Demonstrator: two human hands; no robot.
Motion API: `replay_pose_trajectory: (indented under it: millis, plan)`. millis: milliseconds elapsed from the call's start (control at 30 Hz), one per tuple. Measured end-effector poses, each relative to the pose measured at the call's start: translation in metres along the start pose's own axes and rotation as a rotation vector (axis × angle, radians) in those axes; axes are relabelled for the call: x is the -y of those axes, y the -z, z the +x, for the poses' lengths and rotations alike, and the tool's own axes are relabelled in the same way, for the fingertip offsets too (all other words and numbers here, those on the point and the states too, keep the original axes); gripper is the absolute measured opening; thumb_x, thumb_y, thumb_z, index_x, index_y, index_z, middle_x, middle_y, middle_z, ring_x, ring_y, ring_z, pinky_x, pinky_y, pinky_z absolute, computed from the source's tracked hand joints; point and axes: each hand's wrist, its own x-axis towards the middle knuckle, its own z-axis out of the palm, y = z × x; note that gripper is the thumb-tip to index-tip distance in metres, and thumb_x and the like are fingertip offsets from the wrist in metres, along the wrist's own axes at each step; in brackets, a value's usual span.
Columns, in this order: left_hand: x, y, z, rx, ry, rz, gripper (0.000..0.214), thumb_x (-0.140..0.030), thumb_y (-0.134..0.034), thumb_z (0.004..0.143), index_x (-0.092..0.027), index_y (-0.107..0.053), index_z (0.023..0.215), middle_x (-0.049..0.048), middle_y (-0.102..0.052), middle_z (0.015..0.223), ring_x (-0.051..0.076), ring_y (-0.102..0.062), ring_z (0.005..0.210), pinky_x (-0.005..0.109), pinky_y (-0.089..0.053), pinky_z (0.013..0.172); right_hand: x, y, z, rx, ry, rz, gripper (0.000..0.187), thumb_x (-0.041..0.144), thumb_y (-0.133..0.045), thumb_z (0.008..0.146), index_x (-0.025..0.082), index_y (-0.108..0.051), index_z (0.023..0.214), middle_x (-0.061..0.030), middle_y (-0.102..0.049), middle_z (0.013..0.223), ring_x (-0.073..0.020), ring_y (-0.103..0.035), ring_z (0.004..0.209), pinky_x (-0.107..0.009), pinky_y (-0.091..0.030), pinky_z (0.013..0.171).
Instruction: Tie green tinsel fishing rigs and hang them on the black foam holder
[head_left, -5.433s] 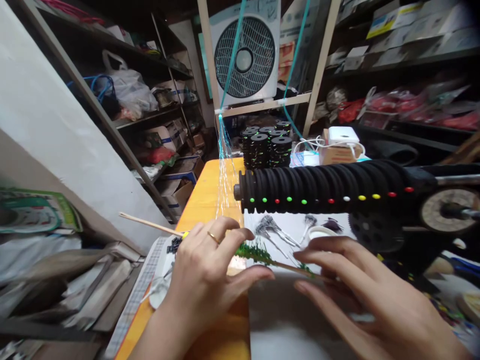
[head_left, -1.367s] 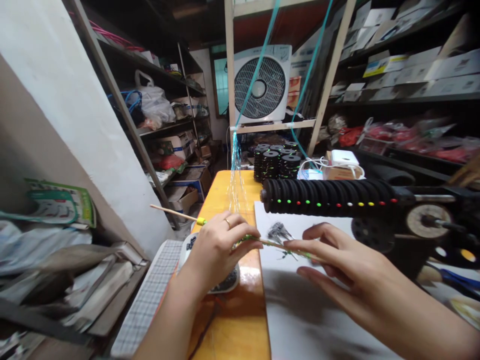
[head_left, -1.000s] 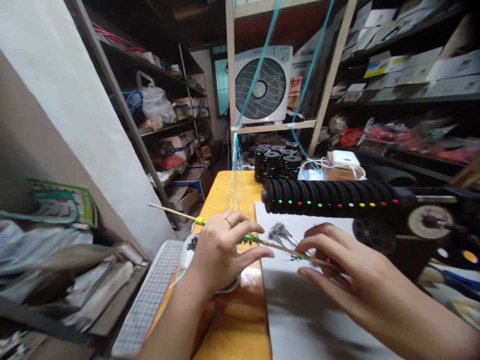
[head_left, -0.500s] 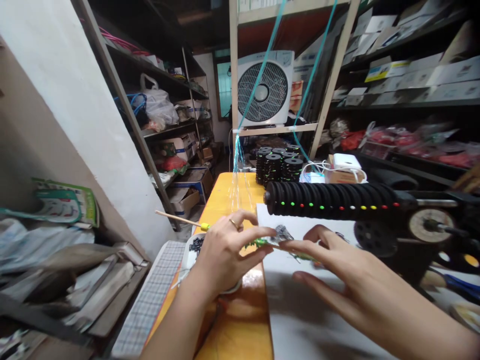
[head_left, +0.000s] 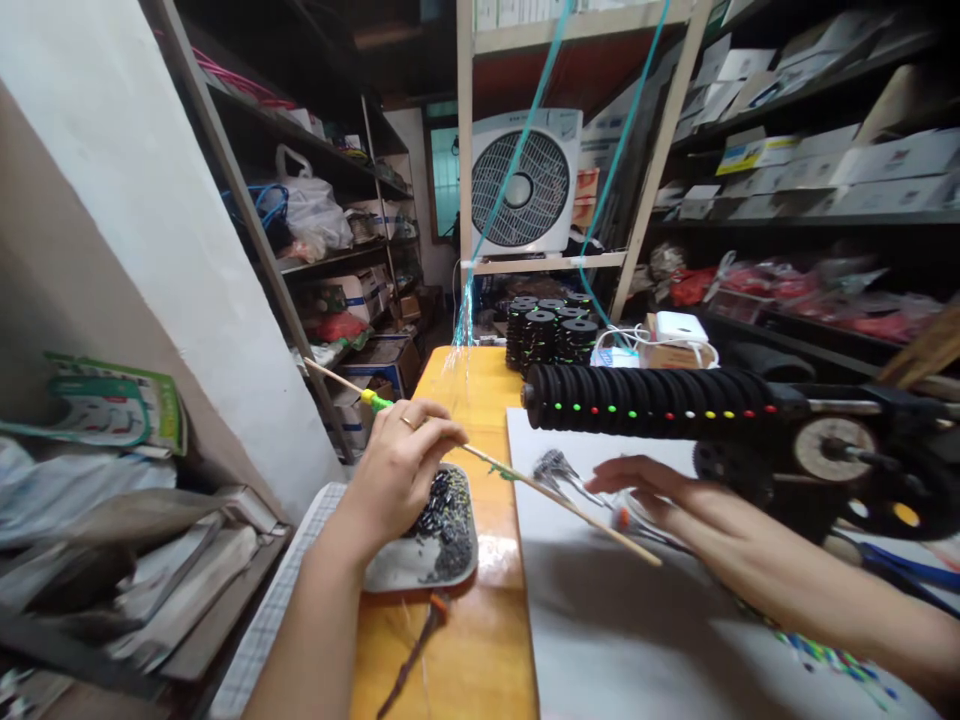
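Note:
My left hand (head_left: pixel 397 465) is closed around a thin wooden stick (head_left: pixel 600 522), which slants from upper left down to the right across the white board. Yellow and green bands (head_left: pixel 371 399) wrap the stick beyond my knuckles, and a small green strand (head_left: pixel 501 470) clings to it on the near side. My right hand (head_left: pixel 682 500) hovers over the board with fingers stretched out, beside a bundle of thin grey strands (head_left: pixel 553 466) with an orange bit (head_left: pixel 622 517). Its thumb is mostly hidden. Beneath my left hand lies a white tray (head_left: pixel 472 560) of tiny dark pieces.
A black ribbed roller (head_left: pixel 652 400) with coloured dots extends over the board (head_left: pixel 585 640) from a machine at right. Black spools (head_left: pixel 544 335) stand behind. Coloured-tipped strands (head_left: pixel 832 655) lie at lower right. A brown strip (head_left: pixel 412 655) rests on the yellow table (head_left: pixel 480 650).
My left hand has moved left and down along with the stick, showing more of the tray. My right hand has come off the stick and moved slightly right.

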Motion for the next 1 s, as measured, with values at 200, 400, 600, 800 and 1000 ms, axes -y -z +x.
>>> replay_pose_trajectory:
  millis: [200,400,600,800,1000]
  plan:
    - [-0.001,-0.009,0.000,0.043,0.005,-0.028,0.018,-0.009,-0.045,0.100,-0.023,-0.056,0.105,-0.0008,-0.054,0.108,0.013,-0.045,0.104,0.033,-0.031,0.093,0.032,-0.019,0.033,0.205,-0.007,-0.107,0.034,0.022,-0.049,0.095,0.022,-0.065,0.124,-0.0138,-0.056,0.112,-0.0253,-0.058,0.100,-0.037,-0.049,0.089]
    - [-0.014,-0.016,0.004,0.092,0.011,-0.049,0.018,-0.014,-0.043,0.101,-0.021,-0.059,0.103,0.0014,-0.056,0.109,0.015,-0.045,0.102,0.034,-0.031,0.091,0.011,-0.016,0.040,0.272,-0.188,0.040,0.046,0.026,-0.025,0.104,0.016,-0.056,0.136,-0.0157,-0.047,0.129,-0.0272,-0.050,0.116,-0.047,-0.037,0.104]
    - [-0.027,-0.024,0.007,0.067,-0.062,-0.021,0.018,-0.011,-0.045,0.099,-0.018,-0.061,0.102,0.0036,-0.058,0.106,0.017,-0.046,0.097,0.034,-0.031,0.089,0.038,0.006,0.036,0.300,-0.176,0.418,0.054,0.059,-0.034,0.101,0.016,-0.056,0.127,-0.0038,-0.063,0.087,-0.0173,-0.059,0.079,-0.032,-0.047,0.076]
    - [-0.036,-0.031,0.009,0.072,-0.089,-0.036,0.018,-0.017,-0.043,0.102,-0.017,-0.061,0.103,0.0029,-0.058,0.103,0.017,-0.047,0.095,0.033,-0.031,0.090,0.065,-0.007,0.050,0.221,-0.098,0.364,0.045,0.041,-0.049,0.098,0.016,-0.051,0.135,0.0032,-0.058,0.066,-0.0134,-0.053,0.060,-0.026,-0.037,0.058]
    - [-0.038,-0.035,0.009,0.068,-0.126,-0.015,0.016,-0.012,-0.043,0.100,-0.018,-0.058,0.104,0.0024,-0.057,0.102,0.017,-0.045,0.093,0.034,-0.030,0.089,0.062,-0.015,0.052,0.135,-0.147,0.302,0.031,0.045,-0.044,0.100,0.020,-0.061,0.097,0.0020,-0.057,0.064,-0.0131,-0.051,0.056,-0.028,-0.038,0.058]
